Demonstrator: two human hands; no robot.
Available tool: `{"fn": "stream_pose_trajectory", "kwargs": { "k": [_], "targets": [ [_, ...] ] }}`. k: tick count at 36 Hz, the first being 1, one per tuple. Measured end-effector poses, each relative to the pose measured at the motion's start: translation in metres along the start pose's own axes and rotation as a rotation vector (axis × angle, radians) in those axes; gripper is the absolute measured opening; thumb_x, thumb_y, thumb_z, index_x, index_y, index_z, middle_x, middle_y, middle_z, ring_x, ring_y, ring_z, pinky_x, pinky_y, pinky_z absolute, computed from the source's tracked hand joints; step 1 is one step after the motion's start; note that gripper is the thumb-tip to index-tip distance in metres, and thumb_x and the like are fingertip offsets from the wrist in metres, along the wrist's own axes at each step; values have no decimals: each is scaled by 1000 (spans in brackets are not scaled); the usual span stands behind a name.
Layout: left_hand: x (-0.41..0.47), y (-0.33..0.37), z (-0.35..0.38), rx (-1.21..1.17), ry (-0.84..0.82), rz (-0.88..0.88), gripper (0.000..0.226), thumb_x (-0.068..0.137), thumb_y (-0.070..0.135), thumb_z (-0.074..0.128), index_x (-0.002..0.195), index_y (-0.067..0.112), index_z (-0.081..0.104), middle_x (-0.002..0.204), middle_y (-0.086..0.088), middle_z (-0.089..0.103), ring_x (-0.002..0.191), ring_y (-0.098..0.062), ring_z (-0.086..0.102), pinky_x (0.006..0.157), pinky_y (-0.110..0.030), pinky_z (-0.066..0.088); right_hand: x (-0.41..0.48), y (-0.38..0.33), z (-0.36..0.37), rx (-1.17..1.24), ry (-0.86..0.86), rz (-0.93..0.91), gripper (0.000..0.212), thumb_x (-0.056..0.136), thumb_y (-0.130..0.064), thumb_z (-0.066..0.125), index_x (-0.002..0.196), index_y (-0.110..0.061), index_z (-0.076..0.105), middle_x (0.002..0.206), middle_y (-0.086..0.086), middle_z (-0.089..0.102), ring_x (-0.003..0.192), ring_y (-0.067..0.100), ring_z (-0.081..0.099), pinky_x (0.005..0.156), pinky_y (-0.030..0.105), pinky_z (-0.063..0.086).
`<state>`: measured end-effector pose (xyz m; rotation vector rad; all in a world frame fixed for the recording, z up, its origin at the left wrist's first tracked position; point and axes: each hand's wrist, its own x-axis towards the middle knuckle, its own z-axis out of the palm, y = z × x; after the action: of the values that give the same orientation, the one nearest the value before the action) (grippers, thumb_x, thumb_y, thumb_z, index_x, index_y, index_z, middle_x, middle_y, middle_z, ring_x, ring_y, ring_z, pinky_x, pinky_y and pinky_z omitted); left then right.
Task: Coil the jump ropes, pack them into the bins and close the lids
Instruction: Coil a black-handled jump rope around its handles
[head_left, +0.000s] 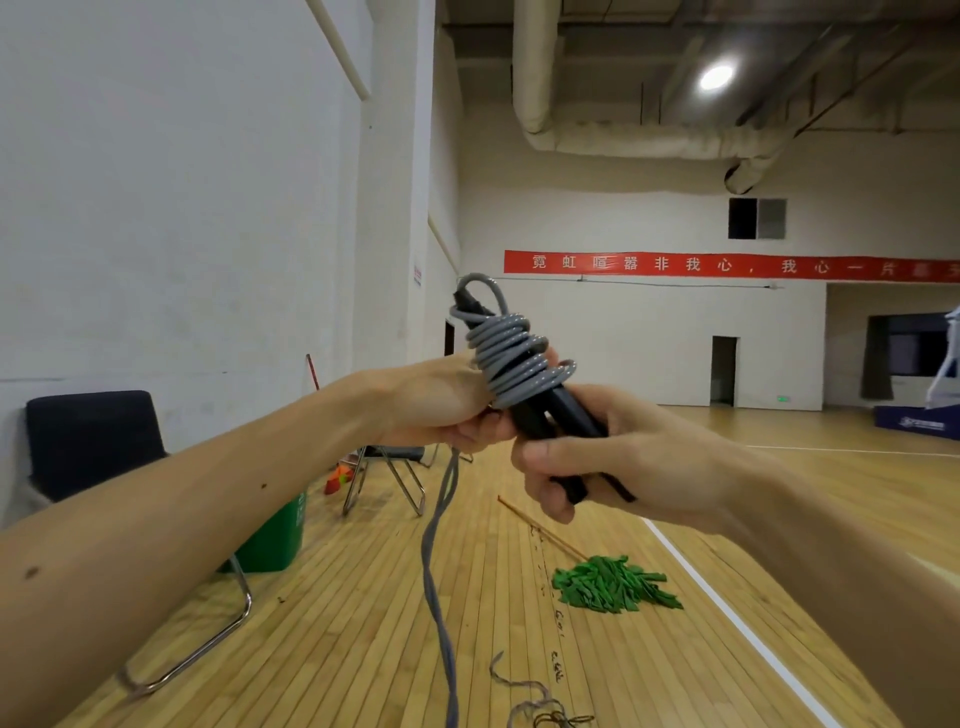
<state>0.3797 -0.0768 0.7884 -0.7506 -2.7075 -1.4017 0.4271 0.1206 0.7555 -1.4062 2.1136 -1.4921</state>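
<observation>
At mid-frame, two bare forearms reach in from the lower corners and meet. The left hand (441, 410) curls round the grey corded jump rope (511, 364), its coils wound about black handles; the right hand (597, 457) clamps the handles' lower ends. A loose tail hangs toward the wooden floor (363, 623). Beyond lie a green-headed mop (613, 582) and, lower left, a green plastic bin (275, 535).
</observation>
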Motion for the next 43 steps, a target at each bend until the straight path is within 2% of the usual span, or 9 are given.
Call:
{"fn": "stream_pose_trajectory", "kwargs": {
  "k": [3,6,11,19,27,32,36,40,43],
  "targets": [
    [-17,10,10,9,-35,43,34,107,10,32,78,4,48,42,9,43,36,-4,33,40,-17,27,5,4,0,49,120,-22,28,88,-22,63,106,-1,57,74,4,58,65,17,57,63,29,51],
    [-19,7,13,-7,-14,68,33,109,25,32,104,0,54,46,5,40,39,-8,27,40,-21,24,10,8,-4,72,244,-22,31,90,-21,63,106,4,58,70,5,60,60,17,57,59,28,51],
    [-18,3,12,14,8,69,63,101,47,42,129,-9,49,53,4,41,43,-8,30,40,-19,28,10,19,-12,54,346,-7,21,98,-14,61,108,4,63,74,7,63,64,20,61,61,29,53],
    [-17,-5,12,45,14,51,39,107,41,41,104,7,60,57,2,46,45,-7,38,42,-20,33,13,28,-15,-26,449,4,11,97,-15,63,96,-6,69,73,6,66,67,21,66,65,29,58],
    [-24,-14,7,107,-14,37,41,105,41,41,104,6,62,56,3,41,42,-10,35,41,-22,31,12,42,-37,-80,661,48,17,96,-12,64,104,2,63,77,11,67,64,22,69,64,33,62],
    [-29,-18,4,356,12,70,37,106,38,39,99,12,65,54,9,40,46,-6,35,47,-19,34,5,54,-48,-129,652,137,12,96,-11,65,99,0,64,78,13,66,61,20,67,61,31,61],
    [-26,-12,13,631,87,191,27,104,42,45,90,28,64,56,26,56,55,6,51,57,-10,36,10,58,-51,-170,672,170,12,96,-13,66,93,-1,65,73,9,65,57,18,65,60,33,59],
    [-26,-3,14,918,169,276,24,100,49,51,90,30,62,69,10,59,60,-4,52,60,-23,36,12,60,-49,-202,673,198,15,97,-13,65,94,1,64,73,10,64,55,16,64,57,31,58],
    [-25,7,8,1259,259,418,31,103,47,41,98,24,63,69,12,53,60,-3,47,58,-24,35,12,59,-46,-215,645,222,16,97,-13,65,100,3,62,74,10,63,55,16,63,57,30,58]
  ]
}}
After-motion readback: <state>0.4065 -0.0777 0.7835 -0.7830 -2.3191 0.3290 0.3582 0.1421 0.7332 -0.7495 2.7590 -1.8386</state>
